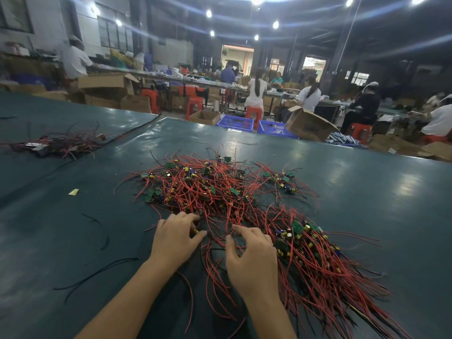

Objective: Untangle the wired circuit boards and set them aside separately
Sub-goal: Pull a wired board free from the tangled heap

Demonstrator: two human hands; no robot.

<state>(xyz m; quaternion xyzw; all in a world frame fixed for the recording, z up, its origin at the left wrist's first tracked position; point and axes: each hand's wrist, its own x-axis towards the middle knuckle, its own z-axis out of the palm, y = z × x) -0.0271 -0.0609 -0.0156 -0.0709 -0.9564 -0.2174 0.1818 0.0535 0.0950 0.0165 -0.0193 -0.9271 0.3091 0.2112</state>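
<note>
A big tangled pile (210,187) of small green circuit boards with red and black wires lies mid-table. To its right near me lies a combed-out bundle (315,253) of boards with their red wires trailing toward me. My left hand (175,238) is at the pile's near edge, its thumb and fingers pinching a small board with a yellow part (196,230). My right hand (252,258) rests on the wires beside it, fingers curled into the red strands.
The dark green table (73,241) carries a second heap of wired parts (56,144) at the far left, a yellow scrap (73,192) and loose black wires (97,272). Beyond the table's far edge stand blue crates (236,123), cardboard boxes (309,126) and seated workers.
</note>
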